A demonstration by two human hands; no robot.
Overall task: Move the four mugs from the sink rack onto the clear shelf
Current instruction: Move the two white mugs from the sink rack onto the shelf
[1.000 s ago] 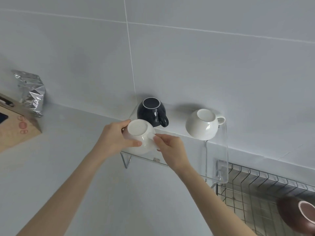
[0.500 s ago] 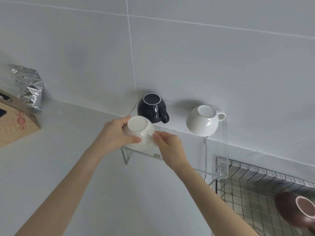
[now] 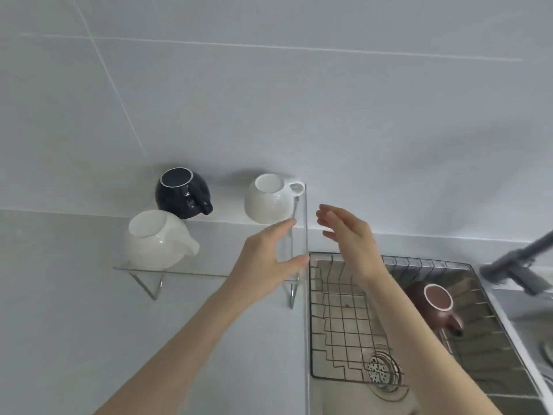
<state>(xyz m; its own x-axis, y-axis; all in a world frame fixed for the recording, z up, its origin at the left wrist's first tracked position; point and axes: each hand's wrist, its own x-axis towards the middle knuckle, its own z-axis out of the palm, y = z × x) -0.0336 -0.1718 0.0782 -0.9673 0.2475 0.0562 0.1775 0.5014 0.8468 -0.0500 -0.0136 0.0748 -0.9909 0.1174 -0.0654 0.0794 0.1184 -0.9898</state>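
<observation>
1. Head view: the faucet (image 3: 520, 265) at the right edge is blurred and cut off; the clear shelf (image 3: 194, 269) is hard to trace, showing mostly by its edges and wire legs.
2. Three round glazed mugs sit upside down on it: a white mug (image 3: 154, 239) near left, a dark mug (image 3: 181, 193) behind, another white mug (image 3: 269, 199) far right.
3. A brown mug (image 3: 434, 307) lies in the wire sink rack (image 3: 344, 324).
4. The left hand (image 3: 266, 262) and right hand (image 3: 350, 238) are open and empty.
</observation>
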